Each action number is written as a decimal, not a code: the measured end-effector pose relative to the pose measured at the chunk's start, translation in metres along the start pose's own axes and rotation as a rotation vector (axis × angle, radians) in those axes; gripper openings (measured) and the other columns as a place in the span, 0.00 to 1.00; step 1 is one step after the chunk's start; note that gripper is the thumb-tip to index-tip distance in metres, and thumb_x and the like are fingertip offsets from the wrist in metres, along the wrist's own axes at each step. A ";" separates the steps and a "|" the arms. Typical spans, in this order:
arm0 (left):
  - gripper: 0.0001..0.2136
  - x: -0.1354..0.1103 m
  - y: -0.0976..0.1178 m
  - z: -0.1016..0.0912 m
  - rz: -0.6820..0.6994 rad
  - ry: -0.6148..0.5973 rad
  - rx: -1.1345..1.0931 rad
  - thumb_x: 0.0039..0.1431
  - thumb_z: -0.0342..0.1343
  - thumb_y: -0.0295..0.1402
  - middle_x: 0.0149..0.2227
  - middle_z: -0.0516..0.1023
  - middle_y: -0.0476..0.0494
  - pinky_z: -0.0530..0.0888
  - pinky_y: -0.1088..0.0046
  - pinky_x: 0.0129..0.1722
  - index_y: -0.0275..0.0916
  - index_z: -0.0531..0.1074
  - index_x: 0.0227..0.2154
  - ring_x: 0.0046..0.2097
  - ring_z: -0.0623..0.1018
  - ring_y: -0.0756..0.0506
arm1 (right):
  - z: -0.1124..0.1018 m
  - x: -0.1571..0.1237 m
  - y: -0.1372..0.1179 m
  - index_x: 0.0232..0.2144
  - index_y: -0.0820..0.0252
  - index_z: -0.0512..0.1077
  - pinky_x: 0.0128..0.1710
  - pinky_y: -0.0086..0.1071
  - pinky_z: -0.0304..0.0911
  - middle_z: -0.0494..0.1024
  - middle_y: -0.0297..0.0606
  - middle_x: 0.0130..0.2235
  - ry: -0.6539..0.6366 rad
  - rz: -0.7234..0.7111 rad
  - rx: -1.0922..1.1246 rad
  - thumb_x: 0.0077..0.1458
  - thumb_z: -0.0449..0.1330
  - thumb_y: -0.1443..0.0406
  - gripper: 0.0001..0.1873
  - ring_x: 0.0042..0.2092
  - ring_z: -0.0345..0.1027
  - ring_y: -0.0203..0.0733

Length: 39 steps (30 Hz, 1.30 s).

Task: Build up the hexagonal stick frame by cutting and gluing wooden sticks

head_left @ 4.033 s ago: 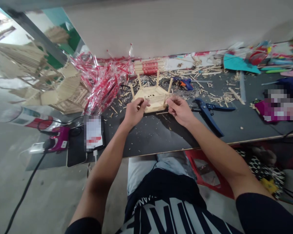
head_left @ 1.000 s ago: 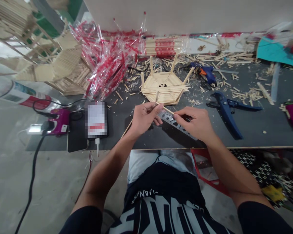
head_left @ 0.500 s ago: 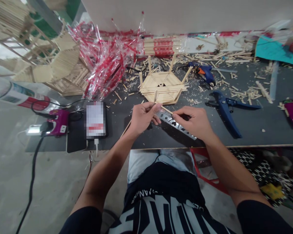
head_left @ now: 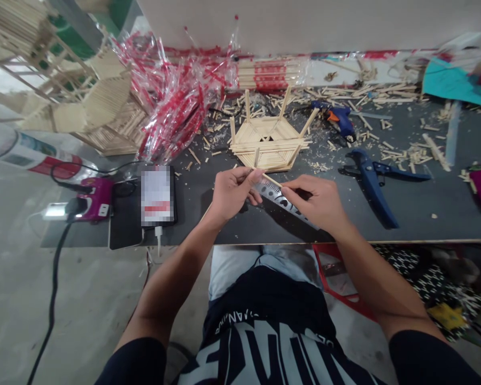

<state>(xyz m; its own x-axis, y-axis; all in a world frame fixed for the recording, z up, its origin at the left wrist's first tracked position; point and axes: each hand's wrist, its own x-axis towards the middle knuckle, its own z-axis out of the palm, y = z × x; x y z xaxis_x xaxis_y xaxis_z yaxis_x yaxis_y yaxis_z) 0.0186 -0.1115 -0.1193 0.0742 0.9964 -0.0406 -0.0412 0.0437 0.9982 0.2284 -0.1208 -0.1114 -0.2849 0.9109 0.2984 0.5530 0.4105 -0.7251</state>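
Both hands have left the hexagonal stick frame [head_left: 264, 140] they were gripping four seconds ago and now work nearer the table edge; over the last half second they have barely shifted.

Thumb and forefinger tips [head_left: 251, 175] of the left hand [head_left: 230, 197] are pressed together on a wooden stick [head_left: 269, 179], whose long tail slants back under the palm. The right hand [head_left: 318, 206] pinches the same stick at its other end, with the remaining fingers curled over a metal ruler [head_left: 291, 207] that lies slantwise beneath. Held at two points like that, the stick sits steady and close along the ruler's edge (it looks to me like a way of keeping it from rolling or flexing). It is just above the table [head_left: 417, 208], in front of the frame and apart from it.

Further out, a blue cutter [head_left: 374, 190] lies to the right, within easy reach, and a glue gun [head_left: 342, 122] lies behind it among scattered offcuts [head_left: 404, 152]. To the left are a phone [head_left: 157, 195] on its cable and a heap of red-and-clear wrappers [head_left: 176, 101]. Nothing lies between the hands and the frame except chips and sawdust.
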 end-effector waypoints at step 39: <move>0.23 0.005 -0.001 0.004 0.114 0.110 -0.039 0.51 0.71 0.55 0.25 0.82 0.46 0.65 0.82 0.12 0.36 0.80 0.26 0.16 0.74 0.54 | 0.031 -0.007 -0.019 0.34 0.56 0.80 0.40 0.37 0.70 0.85 0.37 0.34 0.297 0.119 -0.033 0.58 0.59 0.68 0.09 0.36 0.78 0.42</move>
<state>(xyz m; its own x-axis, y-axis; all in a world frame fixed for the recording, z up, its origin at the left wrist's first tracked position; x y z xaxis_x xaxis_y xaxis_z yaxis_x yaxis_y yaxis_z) 0.0226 -0.1069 -0.1208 -0.0427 0.9969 0.0660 -0.0816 -0.0694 0.9943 0.1953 -0.1365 -0.1194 0.0214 0.9231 0.3840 0.5952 0.2969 -0.7468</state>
